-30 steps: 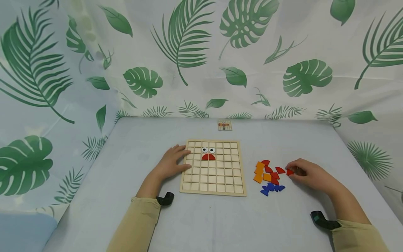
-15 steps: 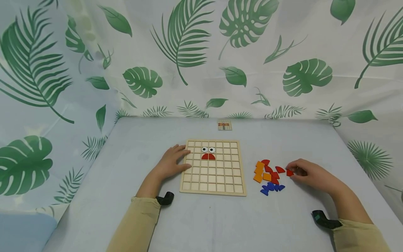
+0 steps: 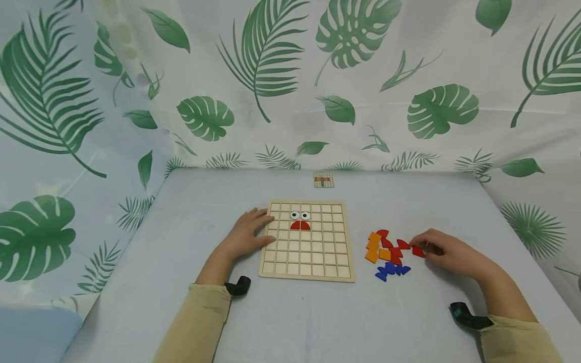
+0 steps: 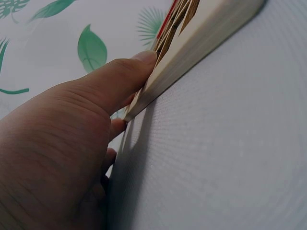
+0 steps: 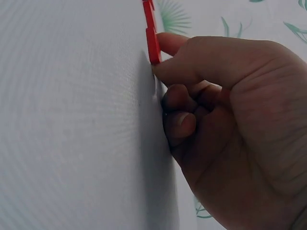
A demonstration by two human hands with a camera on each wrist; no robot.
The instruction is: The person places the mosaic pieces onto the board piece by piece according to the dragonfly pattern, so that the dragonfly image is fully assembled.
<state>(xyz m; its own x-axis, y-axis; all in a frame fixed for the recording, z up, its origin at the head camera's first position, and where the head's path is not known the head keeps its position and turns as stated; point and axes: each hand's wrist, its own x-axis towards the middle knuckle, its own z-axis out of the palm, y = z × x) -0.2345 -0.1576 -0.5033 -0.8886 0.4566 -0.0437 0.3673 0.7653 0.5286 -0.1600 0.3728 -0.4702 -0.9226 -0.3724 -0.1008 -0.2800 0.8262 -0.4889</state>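
Note:
The left hand [image 3: 247, 232] lies at the left edge of a wooden grid board [image 3: 308, 252], with its fingers fairly straight. Its thumb [image 4: 132, 67] rests on the board's frame in the left wrist view. Two eye tiles [image 3: 300, 216] and a pair of red quarter-circle tiles [image 3: 300, 226] sit in the board's upper cells. On the right, the right hand [image 3: 447, 252] pinches another red quarter-circle tile [image 3: 418, 251] between thumb and index finger, low at the table. That tile [image 5: 153, 45] appears edge-on in the right wrist view, its far part hidden by the fingers.
Left of the right hand lie loose red tiles [image 3: 396, 252], orange square tiles [image 3: 373, 247] and blue tiles [image 3: 390, 268]. A small pattern card [image 3: 324, 180] is at the back of the white table [image 3: 218, 191]. Leaf-printed curtains [image 3: 281, 136] stand around it.
The red tile at the right hand has turned slightly and shows more of itself, as the fingertips have shifted around it. The left hand and the board stay as they were.

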